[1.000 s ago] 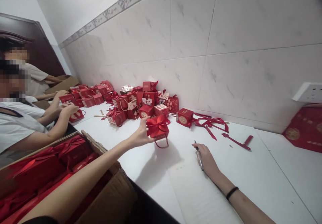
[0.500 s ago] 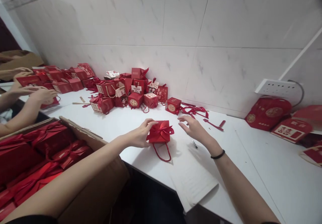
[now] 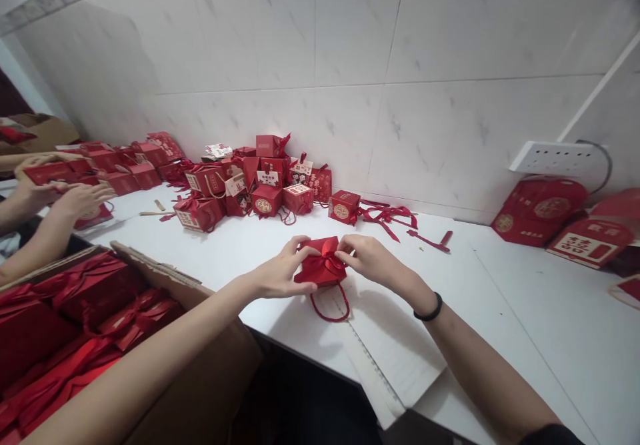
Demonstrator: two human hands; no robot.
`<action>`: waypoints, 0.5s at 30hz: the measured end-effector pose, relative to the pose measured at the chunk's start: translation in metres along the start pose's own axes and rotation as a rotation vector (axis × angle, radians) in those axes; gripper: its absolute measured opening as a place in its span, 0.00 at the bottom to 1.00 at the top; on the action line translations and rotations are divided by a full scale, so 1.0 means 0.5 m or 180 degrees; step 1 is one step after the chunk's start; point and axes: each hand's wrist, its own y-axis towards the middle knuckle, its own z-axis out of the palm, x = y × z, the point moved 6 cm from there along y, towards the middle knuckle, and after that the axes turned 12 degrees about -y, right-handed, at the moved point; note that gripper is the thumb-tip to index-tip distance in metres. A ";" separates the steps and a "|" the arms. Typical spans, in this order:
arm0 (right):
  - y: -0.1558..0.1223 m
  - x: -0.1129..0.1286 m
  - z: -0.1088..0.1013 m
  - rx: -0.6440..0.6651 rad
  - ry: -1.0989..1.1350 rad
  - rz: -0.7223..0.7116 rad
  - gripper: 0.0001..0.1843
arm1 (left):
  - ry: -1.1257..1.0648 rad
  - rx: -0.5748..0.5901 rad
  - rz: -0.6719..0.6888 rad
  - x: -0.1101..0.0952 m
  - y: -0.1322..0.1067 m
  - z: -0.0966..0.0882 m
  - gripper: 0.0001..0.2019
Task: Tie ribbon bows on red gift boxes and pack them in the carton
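Observation:
A small red gift box [image 3: 320, 273] stands on the white table in front of me, its cord handle [image 3: 331, 318] hanging down toward me. Tied across its top is a red ribbon bow [image 3: 328, 254]. My left hand [image 3: 287, 268] grips the box from the left, thumb and fingers around its side. On the right, my right hand [image 3: 364, 255] pinches the right loop of the bow between thumb and fingertips. Beneath the cord handle and my right forearm lies a white notepad [image 3: 395, 348] with a ruler-like marked edge.
Several finished-looking red boxes [image 3: 267, 199] are piled by the wall. A cardboard carton [image 3: 160, 268] of ribboned boxes is at my left. Loose red ribbons [image 3: 390, 217] lie behind my right hand. A power strip [image 3: 560, 158] is on the right. A co-worker's hands [image 3: 75, 198] hold red boxes at far left.
My right hand has moved left and closed on the bow. My left hand has shifted further over the box's side. The co-worker's hands have moved slightly.

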 end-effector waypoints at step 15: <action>-0.023 0.075 0.017 -0.0037 -0.0934 -0.1013 0.06 | -0.0176 -0.0665 0.0259 -0.015 0.014 -0.009 0.16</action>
